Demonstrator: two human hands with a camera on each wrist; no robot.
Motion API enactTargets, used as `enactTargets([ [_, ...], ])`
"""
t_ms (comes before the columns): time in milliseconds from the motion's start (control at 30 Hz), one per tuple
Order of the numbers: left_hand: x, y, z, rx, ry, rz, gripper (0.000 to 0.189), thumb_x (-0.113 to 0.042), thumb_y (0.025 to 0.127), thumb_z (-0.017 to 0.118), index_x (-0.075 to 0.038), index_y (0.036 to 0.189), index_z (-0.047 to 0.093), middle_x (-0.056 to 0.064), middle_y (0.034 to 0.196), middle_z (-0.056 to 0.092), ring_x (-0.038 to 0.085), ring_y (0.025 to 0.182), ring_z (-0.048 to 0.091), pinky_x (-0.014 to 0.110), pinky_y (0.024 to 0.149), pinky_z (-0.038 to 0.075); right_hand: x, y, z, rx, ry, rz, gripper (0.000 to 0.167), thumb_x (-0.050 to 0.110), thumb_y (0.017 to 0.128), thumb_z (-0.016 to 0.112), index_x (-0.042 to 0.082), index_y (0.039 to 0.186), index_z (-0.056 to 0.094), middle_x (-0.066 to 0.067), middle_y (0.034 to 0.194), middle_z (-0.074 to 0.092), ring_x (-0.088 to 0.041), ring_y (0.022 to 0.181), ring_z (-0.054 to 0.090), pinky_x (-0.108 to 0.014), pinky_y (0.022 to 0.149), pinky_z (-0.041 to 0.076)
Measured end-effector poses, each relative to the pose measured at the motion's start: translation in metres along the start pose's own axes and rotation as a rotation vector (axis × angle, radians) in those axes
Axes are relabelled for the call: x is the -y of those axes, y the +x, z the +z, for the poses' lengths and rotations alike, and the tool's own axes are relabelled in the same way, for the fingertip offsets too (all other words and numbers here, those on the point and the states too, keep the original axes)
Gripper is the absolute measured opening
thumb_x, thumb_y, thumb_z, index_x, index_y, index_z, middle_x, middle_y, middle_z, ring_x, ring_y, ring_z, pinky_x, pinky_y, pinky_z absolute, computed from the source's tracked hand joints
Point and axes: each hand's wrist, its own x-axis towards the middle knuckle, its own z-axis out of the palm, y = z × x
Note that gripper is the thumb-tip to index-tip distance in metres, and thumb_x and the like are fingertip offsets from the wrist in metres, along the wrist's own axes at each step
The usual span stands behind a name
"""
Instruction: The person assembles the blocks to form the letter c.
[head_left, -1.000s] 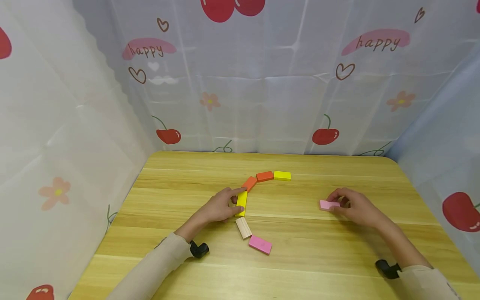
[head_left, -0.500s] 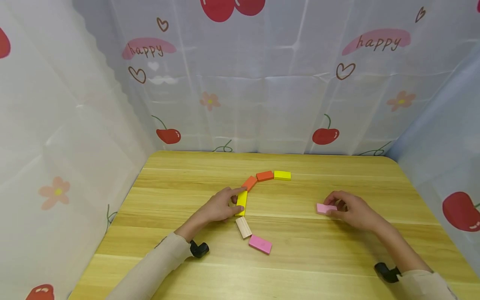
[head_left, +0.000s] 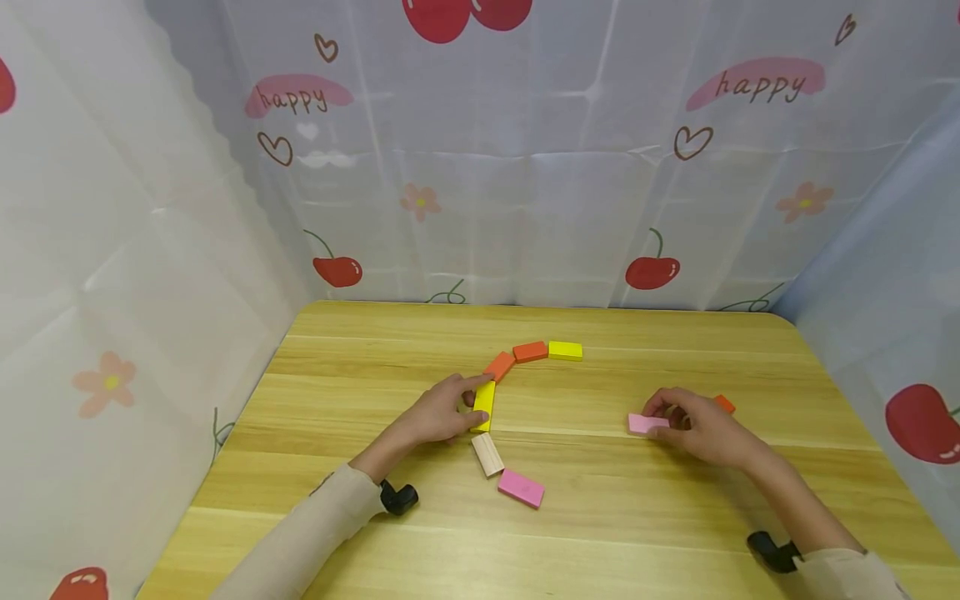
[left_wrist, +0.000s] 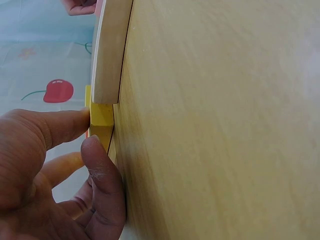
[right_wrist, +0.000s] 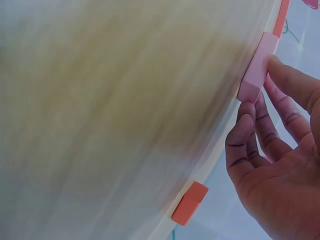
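Note:
My left hand rests at a yellow block, thumb near its lower end and index finger at its upper end. In the left wrist view the thumb meets the side of that yellow block, with other fingers curled beneath. On the right, my right hand pinches a light pink block between thumb and fingers. The right wrist view shows this pink block low at the table surface, the thumb on its upper face.
Two orange blocks and a yellow block continue the curve at the back. A plain wood block and a darker pink block extend it toward the front. Another orange block lies behind my right hand.
My right hand has drawn the light pink block left and toward the front. An orange block now shows behind that hand. My left hand stays in place.

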Motion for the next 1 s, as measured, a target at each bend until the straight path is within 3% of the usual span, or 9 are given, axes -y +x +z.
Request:
enactTargets([
  [367, -0.001, -0.001, 0.0, 0.001, 0.005, 0.004, 0.069, -0.025, 0.104, 0.073, -0.024, 0.167, 0.043, 0.01, 0.113, 0.052, 0.011, 0.049, 0.047, 0.024, 0.049, 0.052, 0.007, -0.003, 0.008, 0.019, 0.03, -0.037, 0.02, 0.013, 0.096, 0.081, 0.019, 0.112, 0.07, 0.004, 0.102, 0.068, -0.006, 0.087, 0.057, -0.022, 0.073, 0.05],
  [733, -0.002, -0.002, 0.0, 0.0, -0.015, 0.004, 0.068, -0.025, 0.104, 0.073, -0.023, 0.166, 0.044, 0.011, 0.114, 0.053, 0.011, 0.049, 0.047, 0.024, 0.048, 0.05, 0.017, -0.005, 0.012, 0.078, 0.056, -0.021, 0.02, 0.014, 0.096, 0.081, 0.019, 0.111, 0.068, 0.003, 0.099, 0.065, -0.008, 0.086, 0.056, -0.022, 0.072, 0.048],
  [1000, -0.002, -0.002, 0.0, 0.0, -0.004, -0.008, 0.069, -0.026, 0.105, 0.072, -0.027, 0.167, 0.044, 0.01, 0.114, 0.053, 0.011, 0.049, 0.047, 0.024, 0.049, 0.05, 0.024, -0.005, 0.017, 0.108, 0.049, -0.069, 0.019, 0.015, 0.097, 0.08, 0.018, 0.11, 0.066, 0.003, 0.099, 0.064, -0.006, 0.085, 0.055, -0.022, 0.071, 0.048],
])
